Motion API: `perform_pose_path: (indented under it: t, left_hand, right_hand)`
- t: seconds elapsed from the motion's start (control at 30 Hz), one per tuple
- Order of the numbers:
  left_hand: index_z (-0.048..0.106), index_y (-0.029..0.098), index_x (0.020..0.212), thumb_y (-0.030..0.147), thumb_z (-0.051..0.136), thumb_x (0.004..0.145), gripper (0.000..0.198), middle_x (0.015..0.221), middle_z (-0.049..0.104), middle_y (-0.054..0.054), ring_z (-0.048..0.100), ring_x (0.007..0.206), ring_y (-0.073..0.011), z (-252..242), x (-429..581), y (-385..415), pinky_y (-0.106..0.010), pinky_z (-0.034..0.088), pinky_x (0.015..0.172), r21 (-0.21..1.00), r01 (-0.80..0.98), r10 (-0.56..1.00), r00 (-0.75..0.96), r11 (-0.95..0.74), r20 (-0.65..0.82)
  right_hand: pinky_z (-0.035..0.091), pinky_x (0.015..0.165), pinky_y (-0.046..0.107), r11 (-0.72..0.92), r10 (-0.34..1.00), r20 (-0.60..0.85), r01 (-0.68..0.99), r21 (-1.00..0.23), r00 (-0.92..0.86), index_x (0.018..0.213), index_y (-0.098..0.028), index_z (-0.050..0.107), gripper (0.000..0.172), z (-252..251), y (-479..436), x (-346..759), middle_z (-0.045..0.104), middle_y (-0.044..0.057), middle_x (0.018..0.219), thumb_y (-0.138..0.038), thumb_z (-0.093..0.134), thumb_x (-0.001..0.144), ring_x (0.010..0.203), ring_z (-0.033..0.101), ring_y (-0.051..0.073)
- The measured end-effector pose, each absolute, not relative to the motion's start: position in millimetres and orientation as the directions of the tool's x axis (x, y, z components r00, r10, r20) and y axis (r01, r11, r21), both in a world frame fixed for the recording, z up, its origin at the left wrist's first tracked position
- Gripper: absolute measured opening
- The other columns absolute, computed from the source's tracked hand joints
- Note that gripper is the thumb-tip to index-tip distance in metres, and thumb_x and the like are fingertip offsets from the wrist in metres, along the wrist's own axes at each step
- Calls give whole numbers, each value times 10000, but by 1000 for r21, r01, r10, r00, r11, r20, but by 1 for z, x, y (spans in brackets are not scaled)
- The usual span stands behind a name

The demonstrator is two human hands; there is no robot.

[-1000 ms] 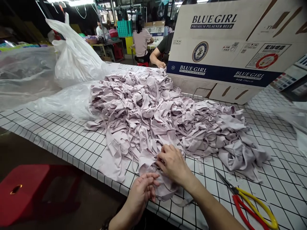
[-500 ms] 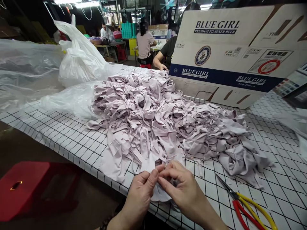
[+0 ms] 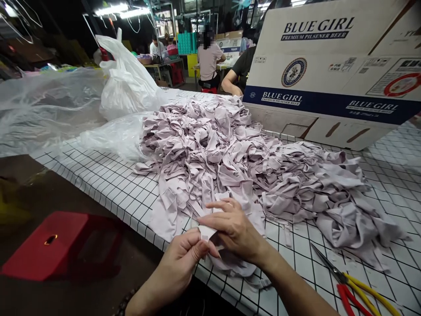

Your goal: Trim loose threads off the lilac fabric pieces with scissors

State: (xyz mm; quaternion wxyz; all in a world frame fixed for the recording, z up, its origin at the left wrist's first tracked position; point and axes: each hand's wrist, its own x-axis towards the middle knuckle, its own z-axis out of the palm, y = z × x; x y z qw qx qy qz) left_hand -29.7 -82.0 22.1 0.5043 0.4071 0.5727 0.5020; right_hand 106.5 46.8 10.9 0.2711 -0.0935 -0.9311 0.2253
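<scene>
My left hand (image 3: 184,253) is closed, its thumb and forefinger pinching the edge of a pale lilac cloth piece (image 3: 206,231). Across that cloth reaches my right hand (image 3: 238,230). Its outer fingers are stretched out and fanned, while the forefinger and thumb side are on the cloth near the left hand's pinch. Part of the cloth is hidden beneath the right palm, and more of it hangs at the table's front edge. Just beyond both hands spreads a large heap of similar lilac cloth pieces (image 3: 210,145).
Scissors (image 3: 342,276) with red and yellow handles lie at right on the checked tablecloth (image 3: 108,184). A Blue Girl carton (image 3: 319,74) stands behind the heap, partly hiding a person's arm (image 3: 235,79). Plastic bags (image 3: 126,83) are at left; a red stool (image 3: 49,250) stands below.
Both hands were pinching together close to the cloth. Now the right hand has opened its outer fingers and swung over the cloth, and more cloth shows. The camera view has shifted left.
</scene>
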Motion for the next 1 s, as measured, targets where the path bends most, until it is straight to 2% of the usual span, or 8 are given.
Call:
perform_pose_path:
  t: [0.17, 0.27, 0.37, 0.47, 0.57, 0.63, 0.7, 1.0]
  left_hand:
    - [756, 208, 691, 454, 579, 868, 351, 1095, 562, -115, 491, 1108, -279, 15, -22, -74, -336, 419, 921, 983, 182, 929, -362, -12, 79]
    - [749, 195, 658, 481, 577, 859, 391, 1276, 565, -129, 620, 881, -247, 15, -15, -65, -312, 497, 660, 998, 21, 966, -250, -59, 62]
    - [696, 150, 641, 557, 592, 826, 459, 1068, 683, -144, 475, 378, -59, 12, -8, -55, -208, 290, 339, 948, -312, 997, -15, 66, -74]
    - [616, 136, 620, 570, 637, 793, 468, 735, 691, -79, 447, 324, -47, 7, -1, -47, -188, 314, 354, 896, -434, 995, 34, 95, -89]
    - [591, 148, 632, 564, 608, 823, 458, 510, 584, -18, 514, 390, -94, 3, 4, -42, -219, 421, 460, 930, -358, 996, 10, 82, -84]
    - [591, 149, 648, 573, 564, 849, 469, 468, 542, -6, 529, 421, -109, 2, 8, -40, -225, 427, 483, 964, -246, 995, 34, 97, -92]
    - [580, 150, 660, 595, 532, 855, 489, 505, 545, -11, 523, 430, -107, 2, 12, -38, -218, 407, 465, 984, -145, 993, 65, 108, -100]
    - [584, 159, 823, 479, 392, 959, 398, 602, 507, 13, 486, 518, -100, 3, 19, -28, -217, 390, 528, 990, 138, 981, 188, 22, -48]
  right_hand:
    - [188, 1045, 494, 918, 383, 513, 253, -307, -768, 1237, -158, 563, 292, 13, 38, 119, 714, 73, 1104, -225, 522, 956, 1144, 569, 296]
    - [209, 1061, 537, 898, 432, 460, 321, -302, -776, 1214, -132, 583, 286, 5, 26, 115, 700, 127, 1120, -238, 508, 959, 1181, 546, 317]
    - [280, 1043, 588, 869, 458, 399, 306, -390, -794, 1200, -190, 605, 266, -1, 22, 114, 692, 82, 1155, -224, 483, 966, 1203, 535, 319]
    - [349, 1025, 612, 779, 538, 232, 373, -504, -810, 1265, -263, 576, 328, 3, 25, 150, 663, 35, 1215, -233, 436, 970, 1248, 503, 310]
    - [470, 937, 546, 490, 833, 69, 673, -554, -549, 1260, -263, 590, 397, 5, 28, 233, 637, 82, 1251, -420, 442, 927, 1153, 577, 324]
    - [526, 804, 517, 160, 973, -70, 862, -481, -219, 997, -255, 693, 376, -1, 26, 296, 709, 113, 1077, -497, 483, 801, 999, 643, 363]
    - [531, 731, 497, -79, 969, -244, 908, -412, -26, 757, -253, 673, 330, -13, 21, 346, 730, 126, 883, -529, 517, 664, 839, 670, 364]
    - [504, 669, 401, -267, 928, -352, 882, -389, 126, 758, -238, 569, 333, -36, 12, 377, 683, 80, 782, -495, 591, 547, 720, 645, 285]
